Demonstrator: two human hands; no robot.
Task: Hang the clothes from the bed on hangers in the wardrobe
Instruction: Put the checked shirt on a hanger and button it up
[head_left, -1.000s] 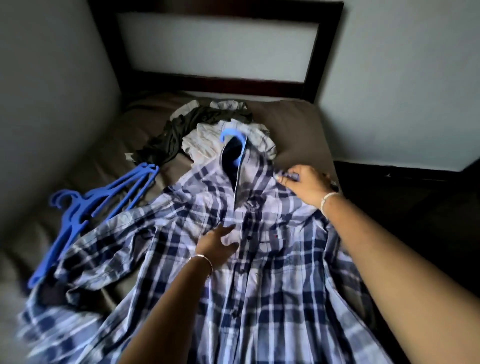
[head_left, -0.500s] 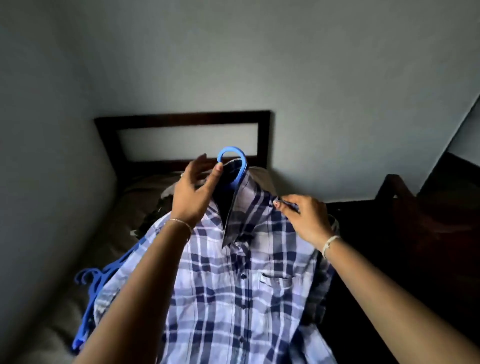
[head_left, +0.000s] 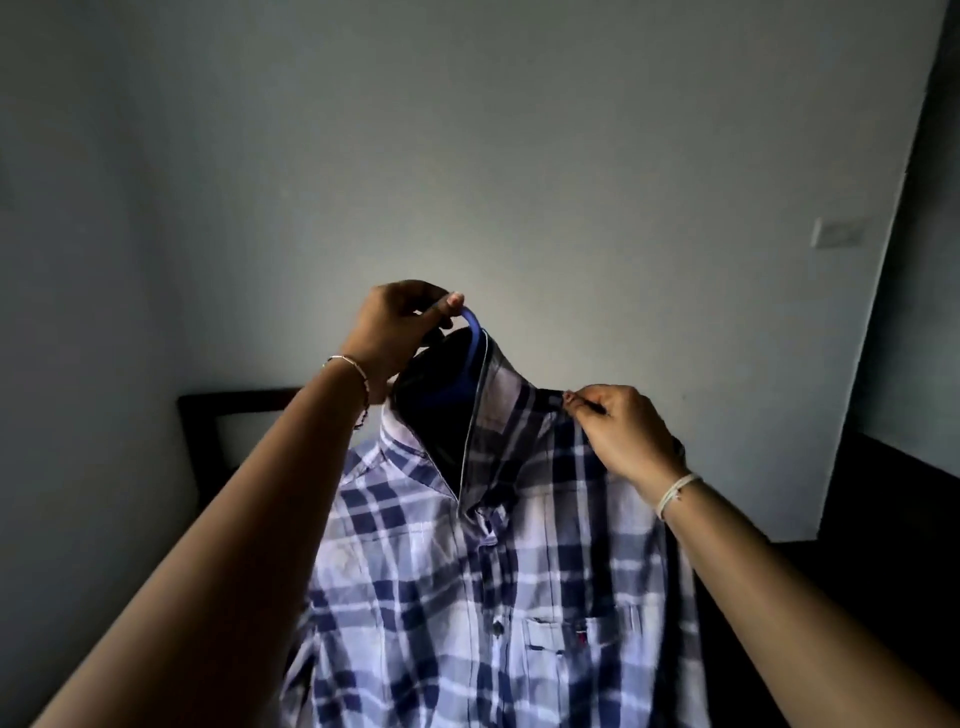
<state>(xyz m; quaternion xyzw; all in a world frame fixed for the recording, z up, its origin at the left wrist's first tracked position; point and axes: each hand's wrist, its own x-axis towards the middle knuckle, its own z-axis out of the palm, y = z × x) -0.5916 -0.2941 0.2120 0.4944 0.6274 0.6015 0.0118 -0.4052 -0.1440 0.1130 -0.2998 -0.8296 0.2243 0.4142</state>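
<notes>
A blue and white plaid shirt (head_left: 493, 571) hangs upright in front of me on a blue plastic hanger (head_left: 475, 332). Only the hanger's hook shows, above the open collar. My left hand (head_left: 395, 327) grips that hook from the left, fingers curled over it. My right hand (head_left: 618, 431) pinches the shirt's right shoulder seam beside the collar. The shirt is buttoned below the collar and has a chest pocket at the lower right. The wardrobe and the bed's other clothes are out of view.
The dark wooden headboard (head_left: 228, 410) shows behind my left forearm. A grey wall (head_left: 519, 156) fills the background, with a light switch plate (head_left: 836, 234) at the right. Dark furniture (head_left: 893, 519) stands at the right edge.
The shirt has been lifted off the bed and raised upright. My left hand went from the shirt's front to the hanger hook. My view has tilted up, so the bed has dropped out of sight.
</notes>
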